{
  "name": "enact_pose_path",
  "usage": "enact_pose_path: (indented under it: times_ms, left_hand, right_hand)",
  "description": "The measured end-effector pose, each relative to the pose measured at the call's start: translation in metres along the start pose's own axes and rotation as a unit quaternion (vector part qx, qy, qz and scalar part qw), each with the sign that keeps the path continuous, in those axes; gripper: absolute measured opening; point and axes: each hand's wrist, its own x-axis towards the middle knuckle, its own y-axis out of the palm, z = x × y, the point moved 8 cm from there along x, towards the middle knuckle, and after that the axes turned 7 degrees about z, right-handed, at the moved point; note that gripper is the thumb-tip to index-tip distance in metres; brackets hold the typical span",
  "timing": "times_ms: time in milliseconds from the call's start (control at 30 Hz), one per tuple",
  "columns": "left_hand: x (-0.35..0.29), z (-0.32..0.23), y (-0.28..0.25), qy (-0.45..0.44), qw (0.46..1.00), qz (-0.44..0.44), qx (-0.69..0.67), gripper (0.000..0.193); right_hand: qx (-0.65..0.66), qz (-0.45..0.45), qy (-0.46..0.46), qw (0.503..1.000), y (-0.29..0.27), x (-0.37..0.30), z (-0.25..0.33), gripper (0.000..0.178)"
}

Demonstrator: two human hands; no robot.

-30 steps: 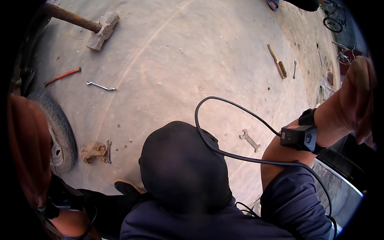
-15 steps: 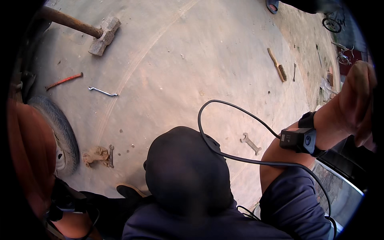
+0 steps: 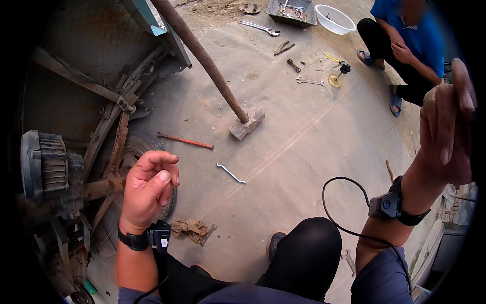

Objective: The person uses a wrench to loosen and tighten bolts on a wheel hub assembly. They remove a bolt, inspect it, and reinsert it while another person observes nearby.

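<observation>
My left hand (image 3: pixel 151 188) is raised in front of the axle and wheel at the left, its fingers loosely bent with nothing in them. My right hand (image 3: pixel 448 129) is up at the right rim, fingers partly stretched and empty; part of it is cut off by the dark edge. Between them on the ground lie a red metal bar (image 3: pixel 185 140) and a silver ring spanner (image 3: pixel 231 173). Behind these stands a sledgehammer (image 3: pixel 246 123), head down and wooden handle slanting up. A brown rag (image 3: pixel 189 229) with an open-end wrench (image 3: pixel 209 234) beside it lies near my left forearm.
Left is a vehicle underside with a rusty axle (image 3: pixel 104 188), tyre (image 3: pixel 169 202) and ribbed motor (image 3: pixel 46 164). At the back are an adjustable wrench (image 3: pixel 259 28), pliers (image 3: pixel 283 48), a tool tray (image 3: pixel 291 19) and a white basin (image 3: pixel 349 26). A person in blue (image 3: pixel 428 45) squats at right.
My view has turned left, bringing the vehicle underside, the back tools and the squatting person into sight. My left hand now shows clearly; my right hand stays raised at the right rim.
</observation>
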Motion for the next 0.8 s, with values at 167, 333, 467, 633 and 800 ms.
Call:
enact_pose_path:
  times_ms: [167,333,467,633,800]
  left_hand:
    - [-0.022,0.033,-0.046,-0.045,0.994,-0.096,-0.033,0.022]
    - [-0.047,0.063,-0.090,-0.078,0.979,-0.184,-0.042,0.019]
    - [-0.074,0.080,-0.136,-0.110,0.956,-0.271,-0.027,0.020]
    - [-0.105,0.089,-0.181,-0.174,0.934,-0.313,0.020,0.021]
    - [-0.125,0.098,-0.212,-0.261,0.916,-0.286,0.102,0.018]
  right_hand:
    - [0.019,-0.152,-0.003,0.988,0.020,0.067,-0.072,0.067]
    - [0.012,-0.236,0.154,0.960,0.079,0.129,-0.134,0.051]
    - [0.115,-0.217,0.266,0.932,0.140,0.122,-0.201,0.031]
    - [0.152,-0.146,0.412,0.886,0.222,0.051,-0.283,0.026]
    - [0.062,-0.099,0.548,0.828,0.231,-0.011,-0.366,0.029]
